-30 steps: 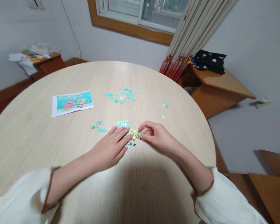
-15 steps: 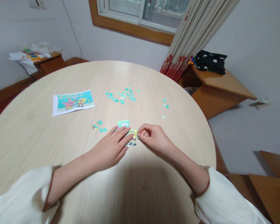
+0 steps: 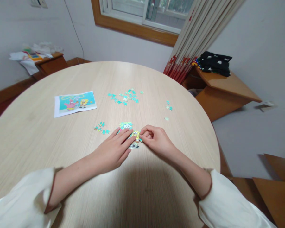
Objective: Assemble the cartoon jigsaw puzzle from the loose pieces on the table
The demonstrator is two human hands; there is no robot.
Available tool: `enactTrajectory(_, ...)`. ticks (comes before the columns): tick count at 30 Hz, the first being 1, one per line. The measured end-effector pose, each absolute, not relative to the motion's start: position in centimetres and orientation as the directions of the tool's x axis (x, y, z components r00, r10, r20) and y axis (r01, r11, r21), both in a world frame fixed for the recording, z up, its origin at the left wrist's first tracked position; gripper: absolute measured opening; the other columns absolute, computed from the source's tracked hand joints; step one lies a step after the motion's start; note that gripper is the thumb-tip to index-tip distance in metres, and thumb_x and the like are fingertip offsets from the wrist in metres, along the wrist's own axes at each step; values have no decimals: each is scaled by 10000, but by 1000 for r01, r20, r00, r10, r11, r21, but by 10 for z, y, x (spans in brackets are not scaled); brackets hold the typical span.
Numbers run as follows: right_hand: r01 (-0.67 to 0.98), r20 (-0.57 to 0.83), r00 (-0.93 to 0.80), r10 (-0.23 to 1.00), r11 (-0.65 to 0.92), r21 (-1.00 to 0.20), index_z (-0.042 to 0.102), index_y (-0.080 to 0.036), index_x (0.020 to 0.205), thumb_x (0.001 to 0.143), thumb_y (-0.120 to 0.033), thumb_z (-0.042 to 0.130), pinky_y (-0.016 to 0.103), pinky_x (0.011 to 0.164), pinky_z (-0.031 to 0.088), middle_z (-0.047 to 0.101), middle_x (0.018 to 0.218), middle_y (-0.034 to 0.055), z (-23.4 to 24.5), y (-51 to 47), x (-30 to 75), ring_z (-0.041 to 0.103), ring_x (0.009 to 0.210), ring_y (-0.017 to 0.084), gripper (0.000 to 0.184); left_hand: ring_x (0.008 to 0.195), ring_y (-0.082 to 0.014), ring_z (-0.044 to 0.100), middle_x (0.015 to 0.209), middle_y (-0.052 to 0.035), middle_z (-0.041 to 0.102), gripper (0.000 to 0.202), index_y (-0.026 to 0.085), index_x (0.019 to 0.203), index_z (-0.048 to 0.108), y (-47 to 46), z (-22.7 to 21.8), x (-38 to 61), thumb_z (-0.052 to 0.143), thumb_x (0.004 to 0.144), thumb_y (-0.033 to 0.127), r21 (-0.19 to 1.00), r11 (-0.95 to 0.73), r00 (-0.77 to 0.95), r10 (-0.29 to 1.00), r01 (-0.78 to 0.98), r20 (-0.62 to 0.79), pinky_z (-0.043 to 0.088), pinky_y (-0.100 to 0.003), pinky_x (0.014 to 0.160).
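A partly joined jigsaw puzzle (image 3: 125, 125) with cartoon figures lies on the table in front of me. My left hand (image 3: 117, 144) rests flat across it, fingers spread, hiding much of its left and middle. At the puzzle's right edge, beside the yellow cartoon character, my right hand (image 3: 154, 136) pinches a small puzzle piece (image 3: 140, 140), mostly covered by the thumb and forefinger. A few loose puzzle pieces (image 3: 101, 128) lie just left of the joined part.
The round wooden table (image 3: 142, 196) carries a printed reference picture (image 3: 76, 104) at the left. Several teal pieces (image 3: 124, 97) are scattered beyond the puzzle, and a few more pieces (image 3: 168, 107) lie to the right. A wooden cabinet (image 3: 225, 88) with dark cloth stands past the table's right edge.
Almost nothing differs. My right fingers stay at the puzzle's right edge with barely a shift, and my left hand keeps its place; the whole view has moved very slightly.
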State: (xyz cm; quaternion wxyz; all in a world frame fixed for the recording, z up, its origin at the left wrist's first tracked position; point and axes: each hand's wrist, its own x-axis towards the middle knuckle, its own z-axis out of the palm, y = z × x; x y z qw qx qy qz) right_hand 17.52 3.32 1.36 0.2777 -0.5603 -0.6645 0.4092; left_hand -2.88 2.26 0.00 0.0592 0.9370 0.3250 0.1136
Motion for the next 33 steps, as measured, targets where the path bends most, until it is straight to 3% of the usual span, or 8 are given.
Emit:
enactTrajectory(5,648,-60,-240,969,113,-754,590,-166,713,760,-146,540,201,508,325,512,526,-41,19,30,171,440,498,73,71,1303,-278,418,1408,-144,462,440,141,1359,427,23,1,-29,336,942,253,185,-781,765,623,597,160,296,-498,1104)
enactTrajectory(13,474,-98,-224,970,21,-880,569,-167,746,759,-279,580,213,498,324,498,563,-40,16,42,187,423,517,84,114,1297,-270,425,1404,-135,469,428,155,1343,445,23,-2,-30,334,945,263,165,-782,763,623,602,170,295,-491,1104)
enactTrajectory(20,565,-104,-328,939,107,-818,561,-172,722,714,-192,601,212,515,301,461,559,-57,16,42,190,398,527,78,45,1297,-287,423,1396,-154,471,430,130,1337,448,23,0,-29,322,948,262,179,-784,768,619,594,162,298,-505,1099)
enactTrajectory(27,585,-92,-305,948,110,-804,554,-174,713,731,-184,587,209,525,294,460,560,-58,17,40,188,399,534,77,38,1295,-280,424,1394,-141,471,438,163,1367,416,23,0,-30,341,943,244,193,-788,766,615,585,187,312,-506,1091)
enactTrajectory(33,609,-86,-312,946,129,-783,553,-176,693,722,-174,574,207,524,281,453,548,-58,19,39,186,396,528,77,36,1296,-288,416,1385,-137,469,419,230,1331,480,23,-1,-29,371,926,206,185,-795,770,605,577,200,317,-544,1073)
